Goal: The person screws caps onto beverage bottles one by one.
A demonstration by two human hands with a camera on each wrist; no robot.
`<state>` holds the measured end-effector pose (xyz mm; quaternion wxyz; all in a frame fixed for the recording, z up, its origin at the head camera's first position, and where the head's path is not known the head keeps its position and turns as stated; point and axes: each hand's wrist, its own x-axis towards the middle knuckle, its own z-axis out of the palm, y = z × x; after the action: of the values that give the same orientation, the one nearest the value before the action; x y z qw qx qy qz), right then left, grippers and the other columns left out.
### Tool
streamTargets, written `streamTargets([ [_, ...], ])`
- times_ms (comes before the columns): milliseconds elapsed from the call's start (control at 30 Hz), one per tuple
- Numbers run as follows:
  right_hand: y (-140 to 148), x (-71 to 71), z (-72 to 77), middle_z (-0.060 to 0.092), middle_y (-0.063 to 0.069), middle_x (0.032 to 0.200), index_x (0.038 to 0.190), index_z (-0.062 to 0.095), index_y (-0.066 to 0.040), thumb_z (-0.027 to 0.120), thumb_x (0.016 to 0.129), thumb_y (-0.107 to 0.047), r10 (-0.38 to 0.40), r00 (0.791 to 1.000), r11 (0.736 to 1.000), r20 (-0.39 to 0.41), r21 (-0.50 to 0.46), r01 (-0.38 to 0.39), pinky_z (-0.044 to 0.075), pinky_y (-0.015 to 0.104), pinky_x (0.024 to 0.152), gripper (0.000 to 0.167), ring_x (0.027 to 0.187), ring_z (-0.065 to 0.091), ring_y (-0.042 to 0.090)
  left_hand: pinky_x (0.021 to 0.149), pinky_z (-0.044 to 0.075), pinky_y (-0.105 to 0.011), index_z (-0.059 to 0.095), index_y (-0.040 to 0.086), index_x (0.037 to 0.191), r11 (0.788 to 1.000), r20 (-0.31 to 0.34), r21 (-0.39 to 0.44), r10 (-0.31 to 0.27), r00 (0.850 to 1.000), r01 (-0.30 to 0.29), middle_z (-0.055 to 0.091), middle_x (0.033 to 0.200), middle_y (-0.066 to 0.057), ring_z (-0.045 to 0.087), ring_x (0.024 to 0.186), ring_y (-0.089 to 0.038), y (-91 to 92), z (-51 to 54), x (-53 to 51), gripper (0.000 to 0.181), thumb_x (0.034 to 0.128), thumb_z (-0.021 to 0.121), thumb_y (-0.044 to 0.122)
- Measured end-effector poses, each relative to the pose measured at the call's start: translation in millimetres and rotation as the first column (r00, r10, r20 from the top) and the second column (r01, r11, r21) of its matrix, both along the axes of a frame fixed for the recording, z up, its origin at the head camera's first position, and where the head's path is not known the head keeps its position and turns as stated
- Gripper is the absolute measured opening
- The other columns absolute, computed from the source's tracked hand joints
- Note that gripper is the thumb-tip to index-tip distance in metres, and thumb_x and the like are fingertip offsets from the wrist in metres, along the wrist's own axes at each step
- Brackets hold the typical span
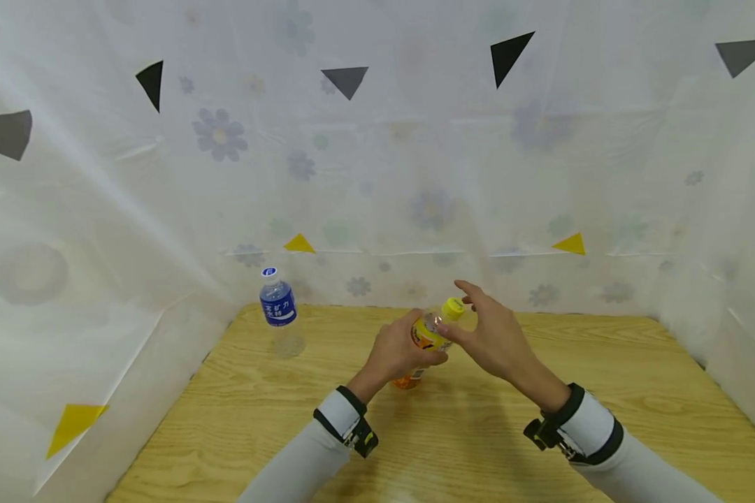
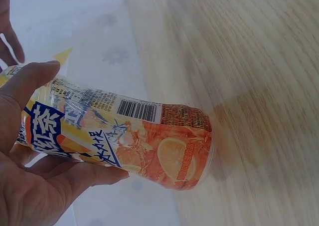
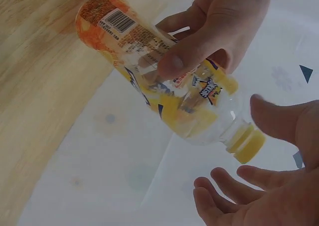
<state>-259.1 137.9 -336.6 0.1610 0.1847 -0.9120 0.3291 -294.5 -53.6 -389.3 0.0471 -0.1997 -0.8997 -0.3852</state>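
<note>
1. Head view: we are seeing the left hand (image 1: 395,349) gripping a clear plastic bottle with a yellow-and-orange wrap (image 1: 426,339) round its middle, over the pale wood-grain worktop (image 1: 239,433). The bottle's long axis is slanting, base to the lower left and the round yellow plastic cap (image 1: 453,308) up and to the right. The right hand (image 1: 500,342) is hovering at that upper end, thumb and fingers parted, so it is sitting nearer the cap than the left. Well apart, a clear plastic bottle with a blue label and a white-and-blue cap (image 1: 279,311) is standing towards the worktop's far left corner.

2. Left wrist view: we are looking along the wrapped bottle, base pointing away from the left palm. The left thumb is lying along one side and the fingers are wrapping the other. The black-and-white barcode (image 2: 138,111) is showing beyond the grip; the cap is falling outside this view.

3. Right wrist view: here we are finding the key relation: the cap is lying between the right thumb and curved fingers, with gaps showing, and the neck is pointing towards that hand. The right hand is holding nothing; the left is carrying the bottle. Whether its base is touching the worktop, we are not able to tell.
</note>
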Motion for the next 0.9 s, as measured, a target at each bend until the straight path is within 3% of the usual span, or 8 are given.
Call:
streamTargets([
  [100,0.6,2.8,4.4,0.062,0.025,0.134,0.151,0.045,-0.008,0.069,0.095,-0.010,0.033,0.998,0.999,-0.048,0.015,-0.033,0.057,0.050,0.072,0.061,0.113,0.064,0.045,0.068,0.054,-0.027,0.060,0.018,0.130,1.000,-0.001,0.003,-0.001,1.000,0.001,0.072,0.102,-0.001,0.068,0.084,-0.012,-0.6,0.5,0.1,0.061,0.0790,0.086,0.039],
  [200,-0.1,4.1,7.1,0.063,0.023,0.134,0.147,0.051,-0.011,0.060,0.094,0.003,0.047,0.997,0.999,-0.061,0.009,-0.047,0.045,0.033,0.049,0.056,0.079,0.068,0.040,0.069,0.054,-0.027,0.060,0.018,0.130,1.000,-0.005,0.004,-0.007,1.000,0.007,0.072,0.103,0.000,0.068,0.085,-0.011,-0.8,0.1,0.0,0.061,0.0790,0.086,0.039],
  [233,-0.5,4.2,7.4,0.064,0.022,0.133,0.146,0.053,-0.011,0.059,0.094,0.004,0.048,0.997,0.999,-0.068,0.006,-0.047,0.040,0.030,0.047,0.054,0.077,0.068,0.038,0.069,0.053,-0.027,0.059,0.018,0.130,1.000,-0.006,0.003,-0.009,1.000,0.009,0.072,0.103,0.000,0.068,0.084,-0.011,-0.8,0.0,0.0,0.061,0.0791,0.086,0.039],
  [267,-1.0,4.2,7.3,0.064,0.022,0.133,0.144,0.055,-0.011,0.058,0.095,0.005,0.048,0.996,0.999,-0.072,0.003,-0.048,0.041,0.030,0.047,0.052,0.076,0.067,0.037,0.068,0.053,-0.026,0.059,0.019,0.131,1.000,-0.007,0.004,-0.011,1.000,0.011,0.072,0.103,0.000,0.067,0.084,-0.011,-0.9,-0.2,0.0,0.061,0.0793,0.086,0.039],
  [333,-2.2,4.4,6.6,0.064,0.020,0.133,0.141,0.059,-0.011,0.057,0.096,0.005,0.051,0.996,0.999,-0.079,-0.009,-0.052,0.053,0.035,0.056,0.048,0.081,0.069,0.038,0.068,0.053,-0.026,0.059,0.019,0.131,1.000,-0.010,0.004,-0.015,1.000,0.015,0.072,0.103,0.000,0.067,0.083,-0.010,-1.1,-0.5,0.0,0.061,0.0797,0.085,0.039],
  [433,-3.8,3.7,3.8,0.065,0.018,0.134,0.136,0.063,-0.008,0.057,0.097,0.005,0.052,0.993,0.998,-0.106,-0.026,-0.055,0.058,0.051,0.082,0.042,0.115,0.064,0.040,0.069,0.053,-0.027,0.059,0.019,0.130,1.000,-0.018,0.006,-0.019,1.000,0.020,0.071,0.103,0.000,0.067,0.083,-0.010,-1.2,-1.2,-0.2,0.060,0.0800,0.085,0.038],
  [467,-4.2,3.2,2.7,0.064,0.018,0.134,0.135,0.064,-0.007,0.057,0.097,0.005,0.053,0.992,0.998,-0.111,-0.033,-0.057,0.057,0.054,0.087,0.040,0.116,0.064,0.040,0.069,0.052,-0.027,0.060,0.019,0.130,1.000,-0.022,0.006,-0.021,1.000,0.021,0.071,0.103,0.000,0.067,0.083,-0.010,-1.3,-1.7,-0.5,0.060,0.0800,0.085,0.038],
  [900,-6.0,-0.3,-2.4,0.068,0.020,0.120,0.130,0.066,-0.002,0.061,0.096,0.003,0.035,0.983,0.998,-0.180,-0.039,-0.043,0.057,0.053,0.082,0.034,0.104,0.067,0.036,0.072,0.052,-0.030,0.060,0.019,0.130,1.000,-0.042,0.014,-0.020,0.999,0.021,0.072,0.103,0.002,0.066,0.083,-0.009,-2.4,-3.3,-0.7,0.058,0.0806,0.084,0.039],
])
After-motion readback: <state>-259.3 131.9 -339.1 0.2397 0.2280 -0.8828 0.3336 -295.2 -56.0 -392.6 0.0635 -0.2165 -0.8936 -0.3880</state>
